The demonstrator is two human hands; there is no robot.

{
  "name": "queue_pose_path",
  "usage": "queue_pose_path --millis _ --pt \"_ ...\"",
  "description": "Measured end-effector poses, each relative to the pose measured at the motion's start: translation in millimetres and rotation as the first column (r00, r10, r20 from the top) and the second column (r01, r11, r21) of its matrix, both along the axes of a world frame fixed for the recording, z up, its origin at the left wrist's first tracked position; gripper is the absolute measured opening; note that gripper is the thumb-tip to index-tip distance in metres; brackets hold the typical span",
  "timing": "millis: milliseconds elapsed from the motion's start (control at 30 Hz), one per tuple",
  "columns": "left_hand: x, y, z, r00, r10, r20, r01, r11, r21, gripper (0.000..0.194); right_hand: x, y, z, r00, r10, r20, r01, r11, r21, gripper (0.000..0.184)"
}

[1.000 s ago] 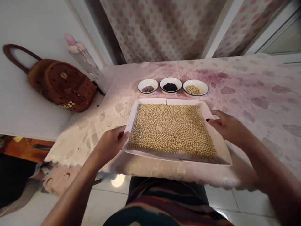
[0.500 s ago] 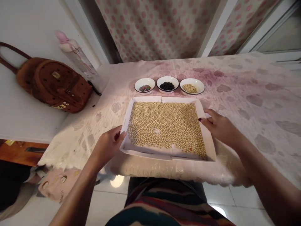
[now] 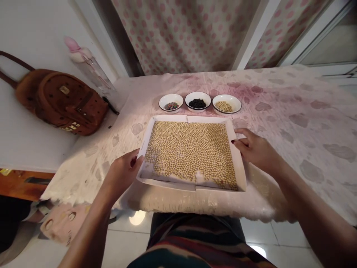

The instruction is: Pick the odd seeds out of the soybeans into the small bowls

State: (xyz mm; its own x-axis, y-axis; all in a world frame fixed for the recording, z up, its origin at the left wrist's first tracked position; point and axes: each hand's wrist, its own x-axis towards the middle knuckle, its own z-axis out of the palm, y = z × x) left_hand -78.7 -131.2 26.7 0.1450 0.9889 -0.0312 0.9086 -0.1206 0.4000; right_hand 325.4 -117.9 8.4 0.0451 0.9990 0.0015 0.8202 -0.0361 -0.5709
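Observation:
A shallow white cardboard tray [image 3: 239,163] lies before me at the front of the table. Small golden-yellow beads [image 3: 192,149] that look like soybeans cover most of its floor, with bare patches along the near side. My left hand [image 3: 125,167] pinches the tray's left wall, thumb on the inner side. On the opposite wall, my right hand [image 3: 255,149] grips the right side with its thumb over the rim. Behind the tray stand three white bowls in a row: one with multicoloured bits [image 3: 171,106], one with black pieces [image 3: 197,104], one with pale beans [image 3: 224,107].
A patterned cloth covers the table [image 3: 279,123]. At the left are a brown backpack [image 3: 64,100] and a clear bottle with a pink top [image 3: 89,63]. A dotted curtain [image 3: 189,33] hangs behind. Below at the lower left is a pink bag [image 3: 63,223].
The tray, held in both hands, has shifted slightly left. The beads inside have spread, and the bare spot near the middle has filled in.

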Motion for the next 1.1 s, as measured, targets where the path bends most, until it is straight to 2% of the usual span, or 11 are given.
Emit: queue_pose_path --millis 233,400,567,767,1033,1100 --pt "8 -1 1.9 0.998 0.015 -0.058 -0.014 1.0 0.024 0.021 3 3 -2.5 0.997 -0.037 -0.069 0.035 0.999 -0.026 0.041" --pt "11 2 -0.8 0.999 -0.011 -0.03 0.01 1.0 -0.001 0.023 9 -1 -5.1 0.998 -0.064 -0.024 0.065 0.997 0.04 0.041" --pt "7 3 -2.1 0.998 -0.013 -0.064 0.017 0.998 0.062 0.022 3 2 -6.1 0.998 -0.041 -0.042 0.041 0.999 0.004 0.041" --pt "9 3 -2.0 0.998 -0.019 -0.061 0.023 0.998 0.061 0.023 1 5 -8.6 0.998 -0.069 -0.006 0.069 0.996 0.055 0.041" --pt "8 1 -7.0 1.0 -0.014 -0.015 0.015 0.995 0.095 0.02 -3 3 -9.5 0.993 -0.11 -0.041 0.108 0.993 -0.04 0.042" --pt "9 0 -7.6 1.0 -0.007 -0.002 0.007 0.994 0.108 0.02 -3 4 -12.2 0.991 -0.123 -0.048 0.122 0.992 -0.031 0.043"
